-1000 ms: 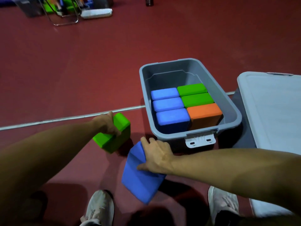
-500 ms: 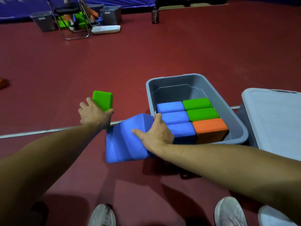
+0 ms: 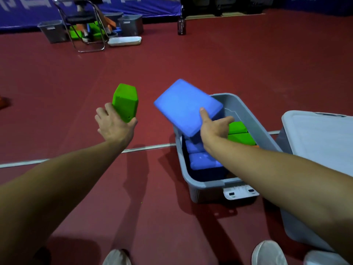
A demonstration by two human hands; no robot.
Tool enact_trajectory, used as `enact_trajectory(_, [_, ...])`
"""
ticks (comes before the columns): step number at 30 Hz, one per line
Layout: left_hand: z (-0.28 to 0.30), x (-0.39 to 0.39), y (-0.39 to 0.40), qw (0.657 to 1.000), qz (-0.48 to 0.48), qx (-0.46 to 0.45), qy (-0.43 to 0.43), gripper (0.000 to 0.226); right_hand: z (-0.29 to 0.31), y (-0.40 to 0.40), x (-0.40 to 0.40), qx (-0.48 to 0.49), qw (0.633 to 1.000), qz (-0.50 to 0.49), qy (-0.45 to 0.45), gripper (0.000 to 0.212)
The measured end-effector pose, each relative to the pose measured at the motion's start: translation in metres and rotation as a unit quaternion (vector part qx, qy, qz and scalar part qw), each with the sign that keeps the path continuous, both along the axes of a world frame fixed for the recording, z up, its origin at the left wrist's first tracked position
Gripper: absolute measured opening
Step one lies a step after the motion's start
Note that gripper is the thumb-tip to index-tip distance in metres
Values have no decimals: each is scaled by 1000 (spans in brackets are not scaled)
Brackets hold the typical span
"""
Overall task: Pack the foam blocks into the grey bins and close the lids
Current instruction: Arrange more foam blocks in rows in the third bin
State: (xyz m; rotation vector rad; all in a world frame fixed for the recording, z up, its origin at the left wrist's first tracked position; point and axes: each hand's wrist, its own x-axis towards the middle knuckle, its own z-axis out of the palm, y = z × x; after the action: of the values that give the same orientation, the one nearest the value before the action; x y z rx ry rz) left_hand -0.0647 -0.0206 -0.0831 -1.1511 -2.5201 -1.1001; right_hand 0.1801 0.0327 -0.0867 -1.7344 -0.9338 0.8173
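An open grey bin (image 3: 254,119) stands on the red floor, right of centre. Inside it lie blue blocks (image 3: 202,162) on the left, green blocks (image 3: 239,133) on the right, and a sliver of an orange one. My right hand (image 3: 214,127) grips a blue foam block (image 3: 186,107), tilted, above the bin's far left corner. My left hand (image 3: 114,126) holds a green foam block (image 3: 126,102) upright in the air, left of the bin.
A second grey bin with its lid (image 3: 322,142) on stands at the right. Far back are more grey bins (image 3: 51,30), a folding chair (image 3: 84,25), a white lid (image 3: 125,41) and a bottle (image 3: 181,25). My shoes (image 3: 267,253) are at the bottom edge.
Both hands lifted their blocks off the floor. The blue block moved up and right, from the floor in front of the bin to over it. The green block rose and stands upright.
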Motion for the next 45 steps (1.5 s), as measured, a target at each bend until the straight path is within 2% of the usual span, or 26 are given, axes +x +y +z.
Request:
enact_trajectory(2, [8,7,9,1000,-23,15,13,77,4,16,15,26,999,-25,15,90])
enact_trajectory(4, [16,17,19,999,-39,28,19,77,8,31,31,69,997,-47,-4,85])
enact_trajectory(8, [26,46,38,995,-87,37,29,79,12,56,62,175,977,-16,-119,79])
enact_trajectory(11, [25,68,53,985,-149,40,73,79,11,76,81,248,938,54,-235,79])
enact_trajectory(13, [22,79,63,974,-194,37,109,79,8,87,89,261,908,93,-313,78])
enact_trajectory(17, [12,96,86,953,-261,31,150,84,3,110,105,286,868,133,-383,72])
enact_trajectory(22, [3,106,114,949,-282,24,138,80,-9,148,138,239,836,222,-441,76])
enact_trajectory(28, [-26,112,148,922,-340,-16,182,68,-36,193,146,174,782,327,-501,83])
enact_trajectory(32, [-51,121,177,904,-371,-75,196,69,-46,209,140,158,701,366,-591,82])
enact_trajectory(34, [-63,125,191,896,-383,-113,193,70,-52,214,138,149,680,371,-615,82])
enact_trajectory(41, [-99,135,214,884,-392,-184,176,69,-74,234,113,104,661,420,-614,87])
enact_trajectory(45, [-119,126,219,873,-416,-216,135,64,-97,239,107,58,678,425,-597,82])
